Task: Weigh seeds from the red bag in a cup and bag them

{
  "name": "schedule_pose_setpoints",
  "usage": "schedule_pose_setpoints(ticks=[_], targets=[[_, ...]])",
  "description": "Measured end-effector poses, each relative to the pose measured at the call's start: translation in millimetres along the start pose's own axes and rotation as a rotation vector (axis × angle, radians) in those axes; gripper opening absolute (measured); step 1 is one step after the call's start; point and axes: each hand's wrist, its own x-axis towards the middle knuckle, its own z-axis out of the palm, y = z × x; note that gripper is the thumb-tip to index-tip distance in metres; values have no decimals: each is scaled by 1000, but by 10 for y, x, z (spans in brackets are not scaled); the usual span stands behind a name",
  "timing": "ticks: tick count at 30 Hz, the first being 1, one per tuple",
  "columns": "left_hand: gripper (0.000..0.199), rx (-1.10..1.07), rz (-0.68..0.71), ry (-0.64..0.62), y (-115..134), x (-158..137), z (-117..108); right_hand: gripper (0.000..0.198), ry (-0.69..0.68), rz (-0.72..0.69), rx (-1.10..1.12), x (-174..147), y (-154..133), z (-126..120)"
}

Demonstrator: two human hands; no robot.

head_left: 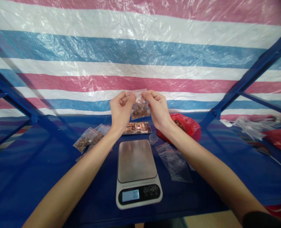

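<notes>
Both hands pinch the top edge of a small clear zip bag (140,111) with brown pieces in its lower part. My left hand (121,110) grips its left top corner, and my right hand (158,107) grips the right one. The bag hangs upright above a phone (139,128) lying at the back. Nearer to me sits a kitchen scale (137,161) with a bare steel plate; its display reads 0.0. Beside the scale's back right corner is a small clear plastic cup (153,138). A red plastic bag (190,126) holding brown pieces lies behind my right wrist.
Filled zip bags (84,141) lie left of the scale, partly behind my left forearm. Flat zip bags (175,163) without contents lie to the right. Blue metal posts (247,74) flank the blue shelf (35,171). A striped tarp (135,53) hangs behind; clear plastic (252,126) lies far right.
</notes>
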Motion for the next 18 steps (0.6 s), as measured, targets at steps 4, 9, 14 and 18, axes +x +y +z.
schedule_pose_setpoints(ticks=[4, 9, 14, 18], targets=[[28, 29, 66, -17, -41, -10, 10, 24, -16, -15, 43, -50, -16, 58], [23, -44, 62, -79, -42, -3, 14, 21, -9, -38, 65, -76, -93, 82], [28, -80, 7, -190, 43, 33, -3, 25, -67, 22, 115, -59, -119, 54], [33, -72, 0, -285, 89, 61, -21, 36, -132, 10, 63, -29, -155, 15]])
